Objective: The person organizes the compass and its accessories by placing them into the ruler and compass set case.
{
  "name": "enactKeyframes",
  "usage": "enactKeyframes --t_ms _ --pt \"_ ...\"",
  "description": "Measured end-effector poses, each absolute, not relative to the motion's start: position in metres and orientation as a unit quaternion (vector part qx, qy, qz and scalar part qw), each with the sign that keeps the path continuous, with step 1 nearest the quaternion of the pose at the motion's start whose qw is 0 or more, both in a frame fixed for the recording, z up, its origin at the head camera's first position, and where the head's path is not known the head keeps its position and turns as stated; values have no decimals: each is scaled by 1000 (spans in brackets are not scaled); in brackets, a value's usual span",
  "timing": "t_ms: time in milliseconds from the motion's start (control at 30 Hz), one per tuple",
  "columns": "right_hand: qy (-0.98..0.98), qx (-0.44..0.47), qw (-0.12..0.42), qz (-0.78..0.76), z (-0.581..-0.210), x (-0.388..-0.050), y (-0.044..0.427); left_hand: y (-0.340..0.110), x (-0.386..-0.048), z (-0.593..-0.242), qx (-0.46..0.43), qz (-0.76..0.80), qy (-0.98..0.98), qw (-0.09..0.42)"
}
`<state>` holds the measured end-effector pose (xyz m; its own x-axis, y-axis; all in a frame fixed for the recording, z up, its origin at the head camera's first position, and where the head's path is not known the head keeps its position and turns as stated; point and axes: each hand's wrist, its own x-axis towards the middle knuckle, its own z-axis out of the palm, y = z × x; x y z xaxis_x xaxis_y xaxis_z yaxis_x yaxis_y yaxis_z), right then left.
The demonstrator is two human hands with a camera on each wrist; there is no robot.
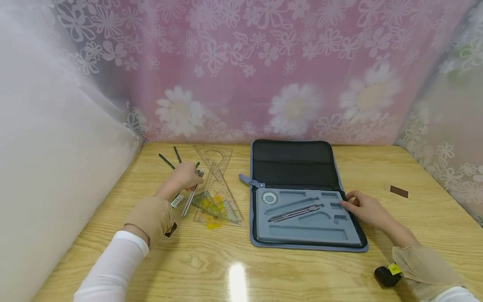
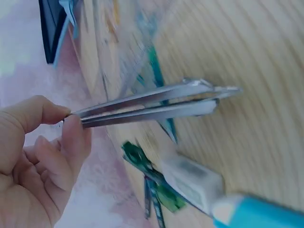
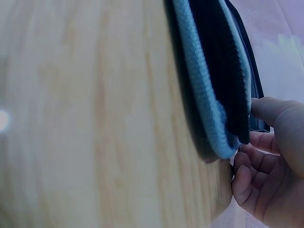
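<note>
Between thumb and fingertips, my left hand (image 1: 184, 175) (image 2: 45, 156) pinches one end of a silver two-legged drawing instrument (image 1: 190, 199) (image 2: 152, 114), which slants over the table's left part. My right hand (image 1: 367, 209) (image 3: 273, 161) grips the right edge of an open zip case (image 1: 253, 226) (image 3: 202, 80), thumb on top and the other fingers at its side. In the case's grey-blue tray (image 1: 309, 243) lie a silver compass (image 1: 294, 213) and a round white-ringed piece (image 1: 269, 198); several other recesses hold nothing.
Transparent set squares (image 1: 230, 201) and yellow pieces (image 1: 214, 209) overlap left of the case. Dark green pencils (image 1: 166, 161) and a white eraser (image 1: 176, 201) lie around my left hand. A small brown strip (image 1: 398, 191) is at the right. Flowered cloth (image 1: 226, 84) hangs behind.
</note>
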<state>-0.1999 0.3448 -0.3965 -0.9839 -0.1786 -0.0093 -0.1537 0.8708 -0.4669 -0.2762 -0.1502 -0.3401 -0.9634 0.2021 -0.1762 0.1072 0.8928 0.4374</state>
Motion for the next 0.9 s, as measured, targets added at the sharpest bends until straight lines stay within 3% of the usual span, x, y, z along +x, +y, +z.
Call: enactKeyframes --t_ms 400,667,900 --pt "966 -87 22 -241 -394 -199 344 -102 -280 -328 114 221 964 94" --pt "966 -86 25 -242 -391 -199 343 -58 -278 -314 176 138 973 57" --pt "965 -85 23 -247 -393 -196 343 -10 -271 -306 246 150 956 63"
